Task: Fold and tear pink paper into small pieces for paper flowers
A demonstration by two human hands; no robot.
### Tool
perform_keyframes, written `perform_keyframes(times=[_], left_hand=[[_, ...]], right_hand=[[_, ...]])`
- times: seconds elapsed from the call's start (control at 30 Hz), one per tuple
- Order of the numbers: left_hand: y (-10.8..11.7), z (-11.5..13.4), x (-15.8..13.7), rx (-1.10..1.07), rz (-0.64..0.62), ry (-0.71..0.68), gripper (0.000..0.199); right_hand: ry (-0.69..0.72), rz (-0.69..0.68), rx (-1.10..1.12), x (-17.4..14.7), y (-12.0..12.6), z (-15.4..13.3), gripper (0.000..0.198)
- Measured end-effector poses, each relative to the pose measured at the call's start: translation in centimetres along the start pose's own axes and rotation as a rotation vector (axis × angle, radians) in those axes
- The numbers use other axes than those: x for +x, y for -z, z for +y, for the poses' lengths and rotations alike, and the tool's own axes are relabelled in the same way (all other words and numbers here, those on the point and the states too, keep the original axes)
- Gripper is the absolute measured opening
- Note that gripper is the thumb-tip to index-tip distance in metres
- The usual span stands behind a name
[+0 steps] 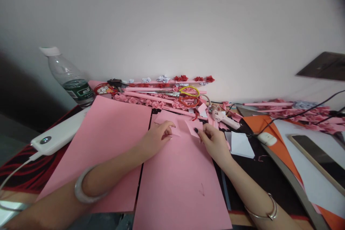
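Note:
My left hand [155,139] hovers over the upper part of a pink sheet [178,187], its thumb and fingers closed on a small pink paper piece [175,131]. Opposite it, my right hand [215,143] pinches a small pink paper square [192,127] between thumb and finger. The two pieces are apart. A second large pink sheet [115,143] lies under my left forearm. Close to my right hand are a stack of white paper squares [242,144] and a pale pink glue gun [225,118].
Scissors [188,91] with yellow and red handles lie on pink paper sticks with paper flowers [182,78] along the wall. A water bottle [70,79] and white power bank [59,133] are at left. A phone [318,158], orange paper [281,151] and black cable are at right.

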State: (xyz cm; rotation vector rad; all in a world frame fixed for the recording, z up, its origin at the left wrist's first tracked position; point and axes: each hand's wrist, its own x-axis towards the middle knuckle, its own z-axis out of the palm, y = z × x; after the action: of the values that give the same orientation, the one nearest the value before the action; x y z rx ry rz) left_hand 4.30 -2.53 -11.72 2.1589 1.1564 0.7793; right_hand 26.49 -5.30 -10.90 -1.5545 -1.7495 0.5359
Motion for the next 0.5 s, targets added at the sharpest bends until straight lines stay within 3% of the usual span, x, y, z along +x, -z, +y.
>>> perform_keyframes(times=[0.17, 0.5], left_hand=[[0.04, 0.03, -0.05, 0.041, -0.006, -0.073, 0.006], [-0.13, -0.16, 0.16, 0.006, -0.039, -0.159, 0.01]], right_hand=[[0.0, -0.033, 0.024, -0.05, 0.02, -0.15, 0.026], [0.032, -0.104, 0.023, -0.07, -0.44, -0.09, 0.025]])
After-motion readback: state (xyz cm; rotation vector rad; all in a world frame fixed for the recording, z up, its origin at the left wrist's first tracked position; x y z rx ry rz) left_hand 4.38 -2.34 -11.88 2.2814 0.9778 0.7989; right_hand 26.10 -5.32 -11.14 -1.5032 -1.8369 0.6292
